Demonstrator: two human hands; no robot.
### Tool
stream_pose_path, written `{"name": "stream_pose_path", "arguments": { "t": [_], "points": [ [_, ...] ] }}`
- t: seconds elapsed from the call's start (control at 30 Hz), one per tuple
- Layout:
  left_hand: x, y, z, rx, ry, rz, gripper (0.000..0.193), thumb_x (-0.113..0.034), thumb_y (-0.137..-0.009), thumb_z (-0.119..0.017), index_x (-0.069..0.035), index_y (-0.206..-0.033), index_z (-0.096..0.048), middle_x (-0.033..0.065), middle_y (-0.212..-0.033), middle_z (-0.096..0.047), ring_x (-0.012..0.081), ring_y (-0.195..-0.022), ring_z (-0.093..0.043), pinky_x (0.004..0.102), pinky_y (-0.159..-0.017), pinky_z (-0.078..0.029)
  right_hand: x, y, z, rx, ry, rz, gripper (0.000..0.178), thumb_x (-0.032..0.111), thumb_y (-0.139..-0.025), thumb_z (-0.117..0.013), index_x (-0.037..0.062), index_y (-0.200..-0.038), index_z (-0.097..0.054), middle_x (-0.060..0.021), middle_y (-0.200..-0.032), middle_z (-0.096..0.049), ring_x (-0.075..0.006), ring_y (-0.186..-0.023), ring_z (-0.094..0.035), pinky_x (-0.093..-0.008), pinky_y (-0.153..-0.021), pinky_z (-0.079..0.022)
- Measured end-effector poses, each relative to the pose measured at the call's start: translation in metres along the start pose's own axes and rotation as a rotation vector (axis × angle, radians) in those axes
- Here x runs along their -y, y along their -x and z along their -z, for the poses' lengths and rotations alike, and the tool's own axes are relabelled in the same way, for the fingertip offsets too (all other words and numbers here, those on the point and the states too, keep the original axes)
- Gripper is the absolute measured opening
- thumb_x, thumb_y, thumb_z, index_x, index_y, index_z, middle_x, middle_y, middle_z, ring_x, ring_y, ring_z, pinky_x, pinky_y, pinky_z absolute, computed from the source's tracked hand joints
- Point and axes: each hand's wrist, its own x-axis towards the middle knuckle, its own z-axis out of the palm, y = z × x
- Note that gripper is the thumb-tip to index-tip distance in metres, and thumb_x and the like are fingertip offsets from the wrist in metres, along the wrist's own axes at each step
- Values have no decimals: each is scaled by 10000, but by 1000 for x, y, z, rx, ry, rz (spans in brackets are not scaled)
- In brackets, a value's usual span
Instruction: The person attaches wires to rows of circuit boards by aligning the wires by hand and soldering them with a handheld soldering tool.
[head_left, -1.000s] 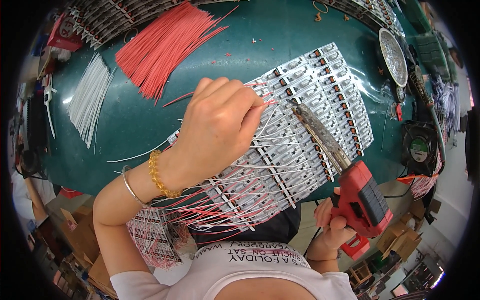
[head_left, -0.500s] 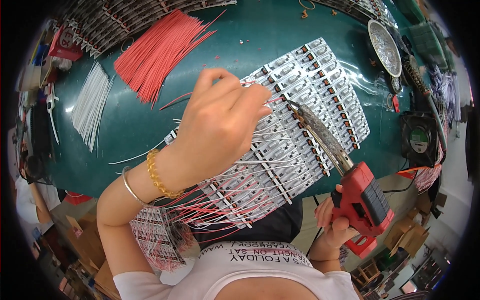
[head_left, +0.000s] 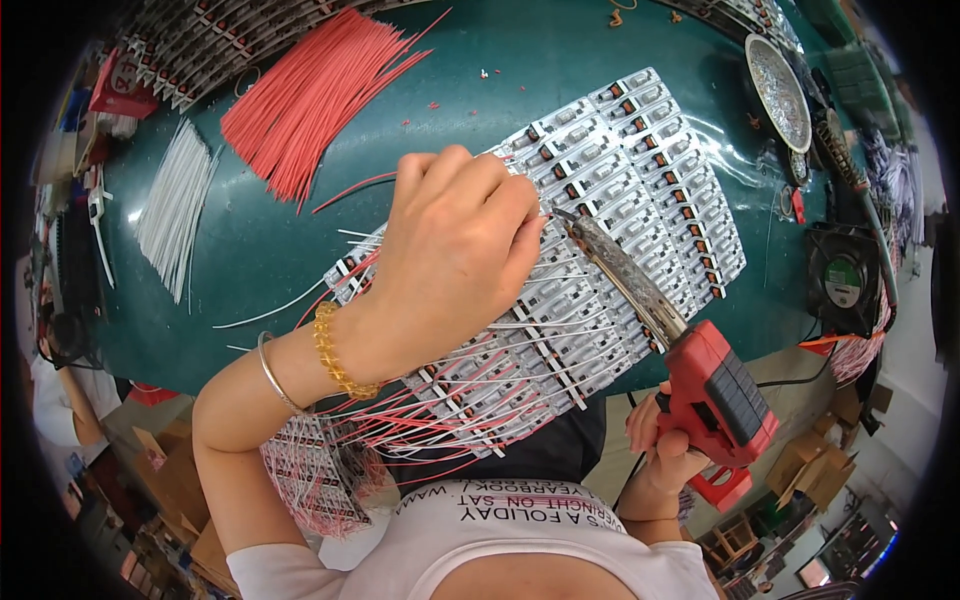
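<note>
Left hand point(head_left: 450, 255) is down over the panel of circuit boards point(head_left: 610, 250), fingers pinched at a thin wire right by the iron's tip. Right hand point(head_left: 665, 450) grips the red soldering iron point(head_left: 715, 395), its dark barrel angled up to that same spot. Red and white leads fan off the panel's near edge. On the green desk point(head_left: 520, 80) lie a red wire bundle point(head_left: 310, 95) and a white wire bundle point(head_left: 175, 205).

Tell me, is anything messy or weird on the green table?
A little. One red wire lies by itself, strayed from the big red wire bundle, and tiny red scraps dot the green table. The soldering iron has a crusty, burnt-looking barrel. The circuit board panel lies neatly.
</note>
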Motion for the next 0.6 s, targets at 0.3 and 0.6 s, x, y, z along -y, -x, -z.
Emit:
{"name": "stream_pose_path", "arguments": {
  "t": [0.3, 0.6],
  "points": [
    [0, 1, -4, -32, -64, -33, 132, -27, -697, -678, -73, -711, -555, 24, -704, -511, 209, -690, -477, 340, -678, -338, -11, 3, 8, -7, 44, 39, 739, 512, -774, -655, -103, -1138, -466, 10, -468, -428, -99, -357, -422, -229, -378, -368],
    [0, 3, -2, -45, -87, -38, 119, -66, -718, -679, -75, -735, -561, 37, -722, -515, 222, -705, -480, 342, -685, -339, -18, 4, 10, 2, 46, 105, 740, 507, -772, -660, -105, -1141, -469, 12, -469, -429, -95, -358, -422, -224, -377, -362]
  ]
}}
